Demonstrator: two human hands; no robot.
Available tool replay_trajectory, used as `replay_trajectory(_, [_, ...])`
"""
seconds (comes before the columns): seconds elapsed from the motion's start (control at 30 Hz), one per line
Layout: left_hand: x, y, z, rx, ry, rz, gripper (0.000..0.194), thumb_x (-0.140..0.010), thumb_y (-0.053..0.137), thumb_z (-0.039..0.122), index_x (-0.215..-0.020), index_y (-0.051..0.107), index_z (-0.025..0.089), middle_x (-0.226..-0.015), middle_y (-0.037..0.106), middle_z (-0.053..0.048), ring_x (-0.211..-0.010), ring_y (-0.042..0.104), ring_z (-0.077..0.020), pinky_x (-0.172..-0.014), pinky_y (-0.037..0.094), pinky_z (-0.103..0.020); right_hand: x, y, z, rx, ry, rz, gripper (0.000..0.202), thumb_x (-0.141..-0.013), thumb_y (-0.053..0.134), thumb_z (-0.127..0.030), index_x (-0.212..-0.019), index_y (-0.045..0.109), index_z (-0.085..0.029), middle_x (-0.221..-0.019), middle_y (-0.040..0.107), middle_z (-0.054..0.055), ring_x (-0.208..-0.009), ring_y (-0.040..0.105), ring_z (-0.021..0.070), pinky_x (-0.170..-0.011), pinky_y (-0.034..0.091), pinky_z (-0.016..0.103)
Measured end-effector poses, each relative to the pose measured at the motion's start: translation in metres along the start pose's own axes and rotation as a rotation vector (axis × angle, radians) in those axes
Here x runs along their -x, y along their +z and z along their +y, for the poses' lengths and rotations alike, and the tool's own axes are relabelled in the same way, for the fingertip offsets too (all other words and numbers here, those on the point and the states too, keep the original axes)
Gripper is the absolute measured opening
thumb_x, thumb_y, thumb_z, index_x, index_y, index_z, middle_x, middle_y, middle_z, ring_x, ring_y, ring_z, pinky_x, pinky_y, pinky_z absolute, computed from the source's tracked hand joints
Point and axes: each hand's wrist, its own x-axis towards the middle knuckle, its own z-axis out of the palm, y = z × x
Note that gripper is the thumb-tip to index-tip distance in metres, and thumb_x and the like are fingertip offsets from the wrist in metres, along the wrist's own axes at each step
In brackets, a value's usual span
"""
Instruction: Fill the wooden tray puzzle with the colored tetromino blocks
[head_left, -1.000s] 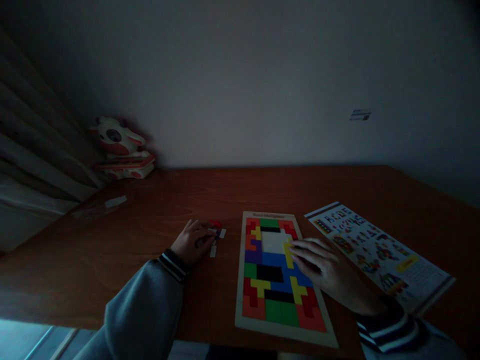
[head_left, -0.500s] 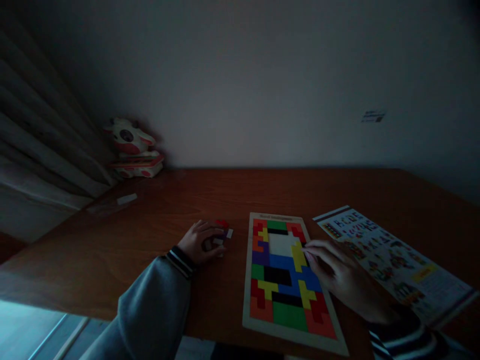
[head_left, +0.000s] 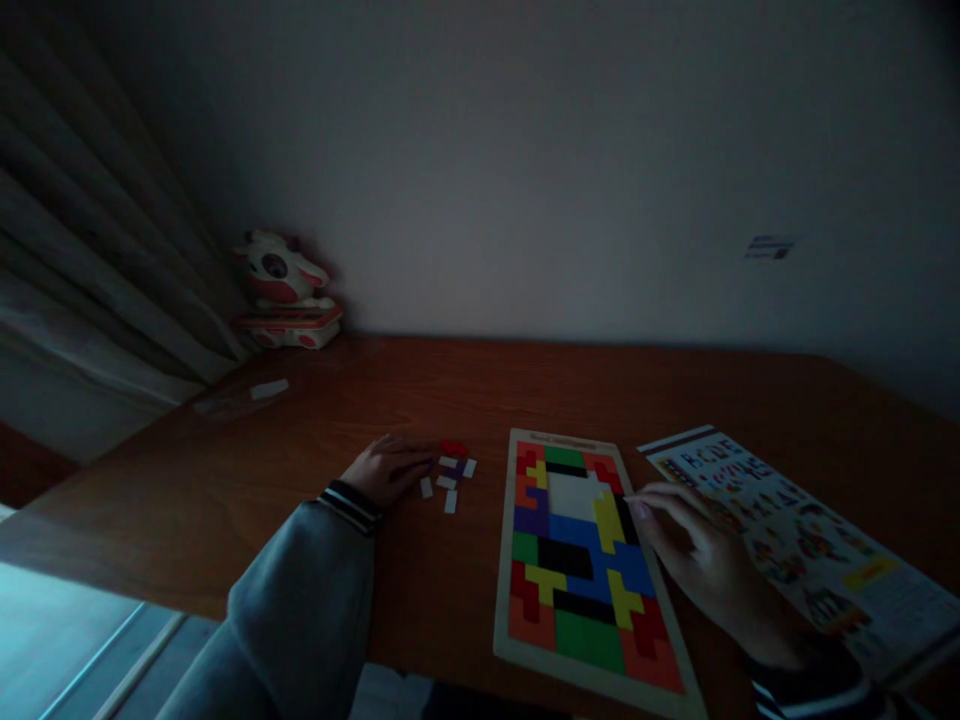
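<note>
My left hand [head_left: 386,472] rests on the table with its fingers stretched out, beside a loose cluster of small pieces. Among these are several white rectangles [head_left: 451,502], a red piece [head_left: 454,448] and a partly covered purple piece [head_left: 460,471]. To the right lies a wooden puzzle board [head_left: 503,600] with coloured block pieces fitted in it and a bare pale patch [head_left: 570,495] near its top. My right hand [head_left: 697,565] is at the board's right edge, thumb and forefinger pinched by a black piece [head_left: 628,524], next to a yellow piece [head_left: 606,520]. Whatever the pinch holds is hidden.
A printed pattern sheet [head_left: 810,540] lies right of the board, partly behind my right hand. A cow-shaped toy [head_left: 289,290] stands at the table's back left near the curtain [head_left: 97,250]. A white strip [head_left: 269,388] lies on the wooden table [head_left: 420,385] in front of it.
My left hand has drawn back to the left, uncovering several white pieces. The right fingertips have shifted slightly off the yellow piece, showing more of the black one. The view has turned a little left.
</note>
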Motion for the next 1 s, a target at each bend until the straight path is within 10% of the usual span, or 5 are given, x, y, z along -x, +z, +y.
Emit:
replay_trajectory(0.23, [-0.031,0.014,0.020,-0.008,-0.199,0.150,0.030,-0.097,0.051,0.042,-0.105,0.073,0.023,-0.106,0.073,-0.006,-0.098,0.067,-0.0219,-0.093,0.051,-0.039,-0.006,-0.002,-0.009,-0.024,0.047,0.051,0.011,-0.095,0.053,-0.031,-0.096,0.063,-0.026,-0.099,0.066,0.005,-0.094,0.064,0.0223,-0.084,0.051,0.036])
replay_trajectory(0.57, [-0.056,0.018,0.044,0.051,-0.507,-0.032,0.034,-0.085,0.066,0.040,-0.114,0.071,0.023,-0.107,0.075,-0.005,-0.095,0.070,-0.0230,-0.085,0.053,-0.032,-0.008,-0.003,-0.011,-0.021,0.020,0.141,0.011,-0.094,0.055,-0.031,-0.093,0.065,-0.025,-0.094,0.068,0.005,-0.090,0.065,0.0218,-0.081,0.051,0.035])
replay_trajectory(1.0, [-0.078,0.031,0.049,0.048,-0.243,0.006,0.028,-0.096,0.052,0.036,-0.111,0.070,0.021,-0.114,0.072,-0.006,-0.106,0.066,-0.0228,-0.099,0.049,-0.036,-0.007,-0.002,-0.008,-0.056,0.062,0.099,0.012,-0.095,0.054,-0.031,-0.095,0.064,-0.026,-0.096,0.066,0.006,-0.094,0.063,0.0231,-0.084,0.050,0.038])
